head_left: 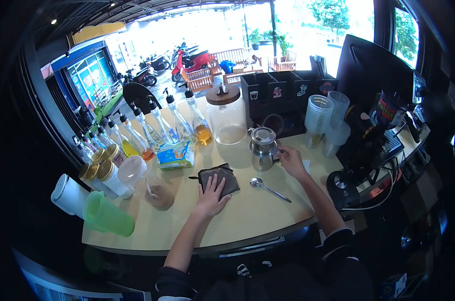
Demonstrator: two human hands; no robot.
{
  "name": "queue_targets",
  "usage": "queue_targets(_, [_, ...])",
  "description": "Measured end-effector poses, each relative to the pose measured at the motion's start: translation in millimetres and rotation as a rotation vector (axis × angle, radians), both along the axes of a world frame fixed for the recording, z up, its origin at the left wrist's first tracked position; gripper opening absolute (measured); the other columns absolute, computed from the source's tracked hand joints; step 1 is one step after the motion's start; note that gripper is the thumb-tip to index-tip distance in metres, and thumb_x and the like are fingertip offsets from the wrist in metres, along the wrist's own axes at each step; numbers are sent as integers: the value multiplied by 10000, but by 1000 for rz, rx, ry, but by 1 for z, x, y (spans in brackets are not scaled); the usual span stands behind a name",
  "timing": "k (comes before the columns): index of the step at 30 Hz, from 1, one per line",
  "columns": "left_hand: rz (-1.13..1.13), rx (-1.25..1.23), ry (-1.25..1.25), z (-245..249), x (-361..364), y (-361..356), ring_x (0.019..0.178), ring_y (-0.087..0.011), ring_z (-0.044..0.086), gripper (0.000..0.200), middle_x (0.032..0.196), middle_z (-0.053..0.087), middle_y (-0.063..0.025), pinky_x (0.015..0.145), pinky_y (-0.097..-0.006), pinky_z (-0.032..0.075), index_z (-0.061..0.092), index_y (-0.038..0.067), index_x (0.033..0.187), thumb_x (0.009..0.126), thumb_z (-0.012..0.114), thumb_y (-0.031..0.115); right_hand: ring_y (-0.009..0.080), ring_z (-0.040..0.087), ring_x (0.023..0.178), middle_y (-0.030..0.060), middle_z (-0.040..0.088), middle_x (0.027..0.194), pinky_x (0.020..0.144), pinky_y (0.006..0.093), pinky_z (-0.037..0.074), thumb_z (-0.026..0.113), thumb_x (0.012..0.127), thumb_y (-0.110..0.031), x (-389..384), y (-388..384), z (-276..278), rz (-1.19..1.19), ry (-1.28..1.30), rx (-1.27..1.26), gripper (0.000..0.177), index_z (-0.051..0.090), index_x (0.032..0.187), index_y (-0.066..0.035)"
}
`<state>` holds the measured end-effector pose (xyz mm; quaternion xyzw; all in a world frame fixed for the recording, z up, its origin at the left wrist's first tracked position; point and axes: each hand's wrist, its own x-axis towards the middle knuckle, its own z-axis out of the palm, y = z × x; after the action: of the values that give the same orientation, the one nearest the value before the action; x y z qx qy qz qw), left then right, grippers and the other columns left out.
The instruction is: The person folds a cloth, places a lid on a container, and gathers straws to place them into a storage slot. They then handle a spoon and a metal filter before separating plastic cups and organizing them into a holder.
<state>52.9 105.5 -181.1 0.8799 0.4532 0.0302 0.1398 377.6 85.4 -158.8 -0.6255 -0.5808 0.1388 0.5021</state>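
Note:
My left hand (211,198) lies flat, fingers spread, on a folded dark cloth (230,176) on the counter. Closed at the handle of a small metal pitcher (262,162) is my right hand (291,160); the fingertips are partly hidden. On top of the pitcher sits a metal coffee drip filter (263,137) with its lid. Between my hands, a metal spoon (270,190) rests on the pale counter (247,220). A clear plastic cup (159,193) with some brown contents stands left of the cloth.
Pump bottles (171,118) line the back left, behind a wipes pack (175,155). A glass jar (227,118) and black organizer (287,100) stand behind the pitcher. Stacked plastic cups (318,115) are at the right. A green jug (108,214) and lidded jars (114,179) stand left.

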Motion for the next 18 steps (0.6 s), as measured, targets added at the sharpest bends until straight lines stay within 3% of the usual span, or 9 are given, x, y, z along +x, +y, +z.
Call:
queue_targets(1, [4,0,1,2,-2,-2,1416,-315,3,750,1535,19,-142,1096,-571,10,149,179,1474,885,377,583,88,523,539,47,604,698,500,252,435,595,875,-115,-5,8,-5,39,-6,59,214,625,1053,0])
queue_targets(5, [-29,2,-2,5,-8,-7,1416,-316,8,789,1533,18,-154,1099,-560,10,180,166,1468,864,401,623,92,551,558,54,608,687,506,256,446,601,872,-118,-36,39,-9,27,-72,52,227,621,1066,-2])
queue_targets(7, [-35,6,-20,2,-9,-6,1416,-314,10,801,1533,19,-154,1099,-559,11,189,167,1467,855,412,633,202,628,673,145,657,781,625,327,477,610,842,-134,-57,52,-2,63,108,16,195,646,982,-3])
queue_targets(8, [-33,17,-21,1,-9,-6,1416,-313,13,809,1532,23,-154,1100,-558,12,191,167,1466,849,421,638,202,628,673,145,657,781,625,327,477,610,842,-134,-65,57,1,66,107,18,195,646,982,-3])
queue_targets(10, [-29,31,-23,-2,-9,-6,1416,-312,16,817,1532,26,-155,1101,-556,13,193,168,1466,844,430,642,111,588,585,77,630,697,511,266,453,615,859,-132,-75,73,-1,64,-17,34,225,635,1041,-1])
queue_targets(17, [-28,42,-53,-4,-10,-6,1415,-317,28,845,1528,56,-166,1101,-555,0,193,179,1466,823,415,679,122,590,592,93,643,738,545,282,468,618,849,-135,-99,94,-3,143,24,7,246,631,1043,16])
queue_targets(18, [-28,40,-52,-3,-10,-6,1416,-317,27,853,1527,57,-167,1102,-555,-1,191,179,1466,818,417,685,200,615,681,130,650,792,627,331,481,633,824,-148,-98,83,1,135,-15,17,268,627,1032,21])
